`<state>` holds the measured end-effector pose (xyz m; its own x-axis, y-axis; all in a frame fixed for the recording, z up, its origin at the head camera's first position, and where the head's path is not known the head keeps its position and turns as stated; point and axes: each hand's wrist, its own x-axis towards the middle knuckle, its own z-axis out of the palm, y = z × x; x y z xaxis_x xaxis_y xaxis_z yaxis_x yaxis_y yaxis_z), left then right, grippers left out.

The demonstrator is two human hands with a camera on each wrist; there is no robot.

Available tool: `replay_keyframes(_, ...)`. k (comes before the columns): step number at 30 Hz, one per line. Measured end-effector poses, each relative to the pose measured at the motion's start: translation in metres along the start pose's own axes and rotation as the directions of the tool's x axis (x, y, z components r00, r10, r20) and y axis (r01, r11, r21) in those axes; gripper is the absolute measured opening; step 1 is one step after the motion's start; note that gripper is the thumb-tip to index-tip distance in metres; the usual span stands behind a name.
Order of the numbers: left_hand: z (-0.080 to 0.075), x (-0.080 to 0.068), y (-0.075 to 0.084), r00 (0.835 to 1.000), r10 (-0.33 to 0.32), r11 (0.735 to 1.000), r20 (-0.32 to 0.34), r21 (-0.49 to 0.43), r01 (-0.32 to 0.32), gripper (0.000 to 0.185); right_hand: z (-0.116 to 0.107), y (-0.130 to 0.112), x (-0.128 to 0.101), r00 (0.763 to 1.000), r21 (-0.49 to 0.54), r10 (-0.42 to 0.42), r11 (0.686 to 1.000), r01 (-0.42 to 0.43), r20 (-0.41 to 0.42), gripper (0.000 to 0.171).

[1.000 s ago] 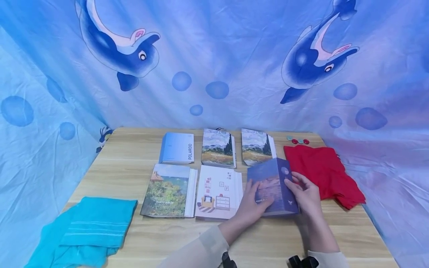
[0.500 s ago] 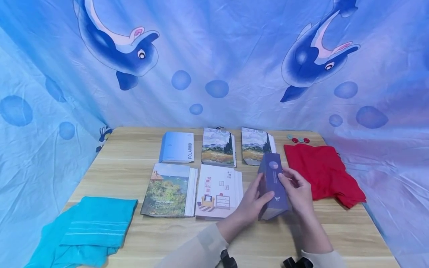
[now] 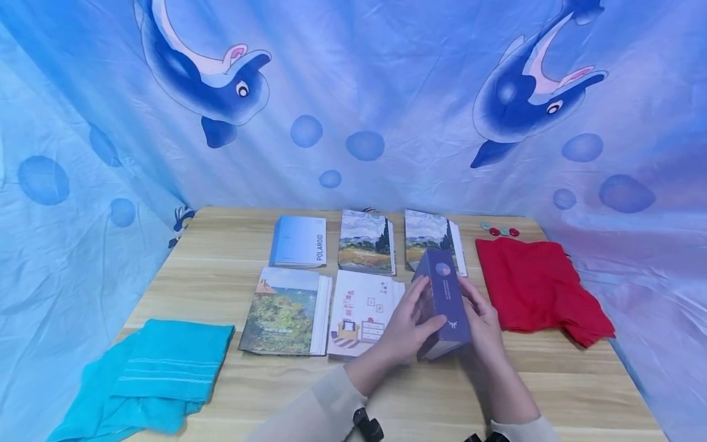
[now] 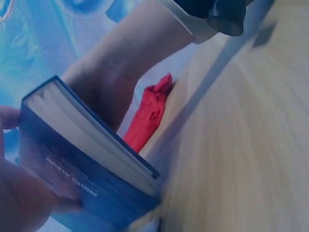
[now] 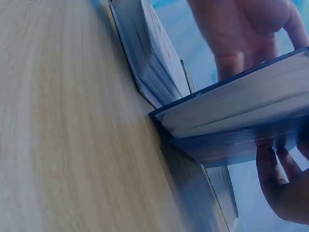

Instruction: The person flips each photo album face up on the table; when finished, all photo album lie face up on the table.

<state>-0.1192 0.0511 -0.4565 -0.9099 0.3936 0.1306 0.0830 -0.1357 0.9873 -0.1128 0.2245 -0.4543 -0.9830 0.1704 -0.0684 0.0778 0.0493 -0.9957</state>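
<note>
The wooden table [image 3: 221,393] has pale grain and a smooth top; on its right side lies a crumpled red cloth [image 3: 538,288], soft and folded; before this stands the dark blue photo album [image 3: 444,301], a thick rectangular book with stiff glossy cover, tilted on its lower edge with the spine upward; the left hand [image 3: 405,328] holds its left cover with curled fingers; the right hand [image 3: 483,322] holds the right cover, so the album sits between both palms.
</note>
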Motion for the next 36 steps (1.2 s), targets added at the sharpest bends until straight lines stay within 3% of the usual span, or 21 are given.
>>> replay_keyframes(4, -0.004, 0.002, -0.003, 1.0, -0.016, 0.991, 0.015, -0.134, 0.017, 0.078, -0.001, 0.002, 0.0, 0.999, -0.006, 0.007, 1.0, -0.007, 0.044, 0.046)
replay_keyframes(7, -0.007, 0.003, -0.005, 1.0, -0.028, 0.985, 0.012, -0.171, 0.03, 0.076, -0.003, 0.005, 0.0, 0.996, -0.085, 0.048, 0.996, -0.042, 0.072, 0.05)
replay_keyframes(11, -0.013, 0.002, -0.006, 0.997, -0.071, 0.992, -0.041, -0.104, 0.066, 0.073, -0.007, 0.017, 0.002, 0.99, -0.297, 0.093, 0.953, -0.058, 0.105, 0.062)
replay_keyframes(14, -0.016, 0.003, -0.009, 0.992, -0.109, 0.993, -0.059, -0.049, 0.106, 0.072, -0.01, 0.024, 0.005, 0.985, -0.395, 0.132, 0.915, -0.077, 0.112, 0.076)
replay_keyframes(17, -0.016, 0.005, -0.013, 0.99, -0.131, 0.991, -0.048, -0.033, 0.129, 0.075, -0.013, 0.025, 0.008, 0.979, -0.386, 0.175, 0.914, -0.123, 0.102, 0.088)
replay_keyframes(22, -0.011, 0.005, -0.02, 0.981, -0.19, 0.98, 0.033, -0.053, 0.191, 0.08, -0.023, 0.024, 0.007, 0.975, -0.422, 0.216, 0.89, -0.17, 0.062, 0.098)
replay_keyframes(26, -0.011, 0.002, -0.023, 0.977, -0.207, 0.978, 0.06, 0.02, 0.206, 0.08, -0.034, 0.025, 0.005, 0.974, -0.482, 0.224, 0.858, -0.178, 0.04, 0.097)
replay_keyframes(31, -0.015, -0.002, -0.017, 0.984, -0.178, 0.972, 0.016, 0.16, 0.173, 0.076, -0.041, 0.021, 0.004, 0.98, -0.546, 0.187, 0.829, -0.124, 0.061, 0.09)
replay_keyframes(36, -0.026, -0.006, -0.01, 0.99, -0.138, 0.913, -0.018, 0.385, 0.135, 0.072, -0.035, 0.016, 0.002, 0.988, -0.608, 0.136, 0.791, -0.061, 0.079, 0.09)
